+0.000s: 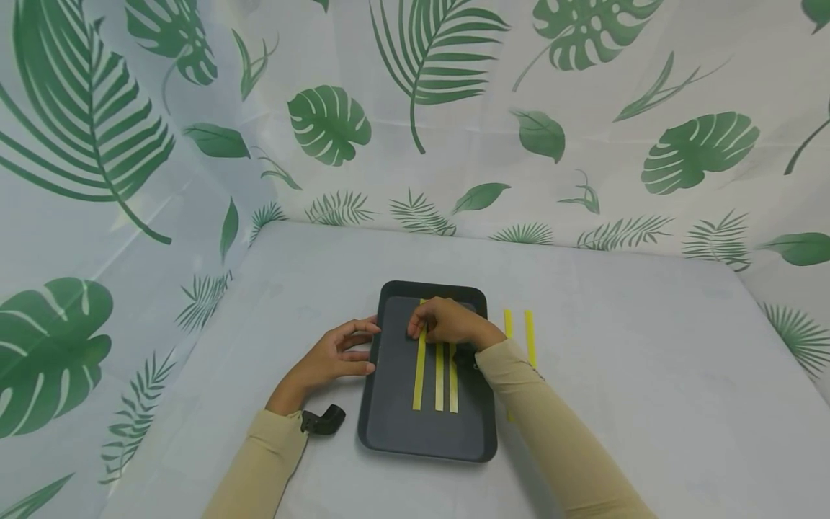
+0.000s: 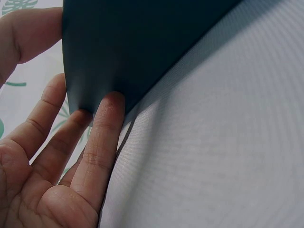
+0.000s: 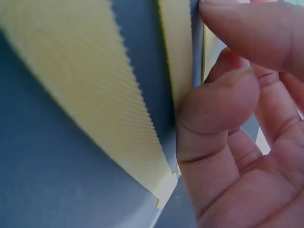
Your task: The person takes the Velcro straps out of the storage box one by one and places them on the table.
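1. Saw the dark tray, with raised walls and rounded corners, placed flat upon the pale table.
2. At the left side of the tray, found the left hand, with fingers wide apart and gently bent, touching the outer wall by the fingertips.
3. Above the far half of the tray, found the right hand, with fingers bent and rather narrow, at the far part of the left strip. Could not tell surely between pinching this strip and only touching it.
4. Inside the tray, saw this same yellow strip lying lengthwise, with far end showing a little beyond the right hand.
5. Also inside the tray, more to the right, noticed the middle strip and the right strip, yellow too, lying apart, with far parts hidden.
6. On the table, to the right of the tray, saw the inner strip and the outer strip, both partly covered by the right sleeve.
7. Left of the tray, near its closer half, noticed a black device at the left cuff.
8. Beyond the tray, saw a white cloth with green leaves.
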A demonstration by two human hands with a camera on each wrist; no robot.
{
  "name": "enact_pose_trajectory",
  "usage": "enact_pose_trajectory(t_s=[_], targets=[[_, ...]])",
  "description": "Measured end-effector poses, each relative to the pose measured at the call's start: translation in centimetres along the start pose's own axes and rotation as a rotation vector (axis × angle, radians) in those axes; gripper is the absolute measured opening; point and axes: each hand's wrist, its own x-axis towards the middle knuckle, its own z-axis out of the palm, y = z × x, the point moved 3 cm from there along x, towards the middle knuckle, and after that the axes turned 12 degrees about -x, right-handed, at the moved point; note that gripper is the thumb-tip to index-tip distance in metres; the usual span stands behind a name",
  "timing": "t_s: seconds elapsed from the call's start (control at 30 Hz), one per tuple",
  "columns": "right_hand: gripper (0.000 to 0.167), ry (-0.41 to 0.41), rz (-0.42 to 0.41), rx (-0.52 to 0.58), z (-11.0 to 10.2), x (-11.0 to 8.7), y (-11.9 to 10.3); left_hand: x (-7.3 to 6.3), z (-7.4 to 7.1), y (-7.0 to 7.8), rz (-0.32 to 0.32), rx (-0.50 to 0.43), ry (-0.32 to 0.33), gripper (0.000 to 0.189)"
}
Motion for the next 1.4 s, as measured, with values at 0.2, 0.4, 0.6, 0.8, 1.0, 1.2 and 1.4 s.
enact_pose_trajectory(t_s=[0.2, 0.4, 0.6, 0.8, 1.0, 1.2, 1.4], targets=[[0.031, 0.003, -0.004, 0.005, 0.1, 0.1, 0.4, 0.0, 0.0, 0.0, -0.003, 0.004, 0.002, 0.062], [0.03, 0.002, 0.018, 0.045, 0.2, 0.1, 0.3, 0.1, -0.1, 0.0, 0.001, 0.013, 0.003, 0.062], [0.027, 0.01, 0.027, 0.053, 0.0, -0.1, 0.3, 0.1, 0.0, -0.1, 0.011, 0.002, -0.004, 0.062], [0.025, 0.045, 0.008, 0.01, -0.3, -0.2, -0.2, 0.1, 0.0, 0.0, 0.013, -0.009, -0.003, 0.062], [0.02, 0.085, -0.034, 0.039, -0.7, -0.4, -0.9, 0.0, 0.1, 0.1, 0.01, -0.016, -0.001, 0.063], [0.013, 0.134, -0.086, 0.03, -1.3, -0.8, -1.7, 0.0, 0.1, 0.2, 0.005, -0.024, -0.009, 0.063], [0.011, 0.205, -0.085, -0.008, -2.3, -1.4, -2.7, 0.0, 0.1, 0.2, 0.002, -0.041, -0.02, 0.07]])
